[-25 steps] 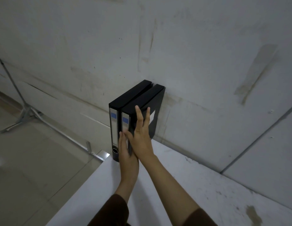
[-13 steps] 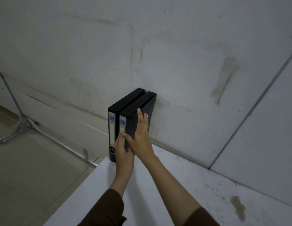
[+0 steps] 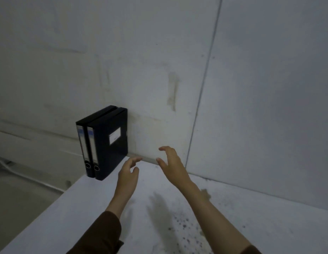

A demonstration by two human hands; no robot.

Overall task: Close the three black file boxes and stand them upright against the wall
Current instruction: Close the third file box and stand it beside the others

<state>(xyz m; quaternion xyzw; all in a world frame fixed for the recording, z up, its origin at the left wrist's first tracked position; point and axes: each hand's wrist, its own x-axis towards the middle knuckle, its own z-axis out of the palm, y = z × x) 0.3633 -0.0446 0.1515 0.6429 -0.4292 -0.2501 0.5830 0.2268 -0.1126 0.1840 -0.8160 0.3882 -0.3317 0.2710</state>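
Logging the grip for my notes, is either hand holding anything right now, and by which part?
Nothing is held. The left hand and right hand hover open above the table, apart from the file boxes.

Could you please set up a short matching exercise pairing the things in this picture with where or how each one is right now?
Things:
1. file boxes
2. left hand
3. right hand
4. table

States:
A. white surface, dark specks near the front
B. open, empty, nearer the boxes
C. upright, side by side against the wall
D. open, empty, fingers curled, farther from the boxes

Pairs: 1-C, 2-B, 3-D, 4-A
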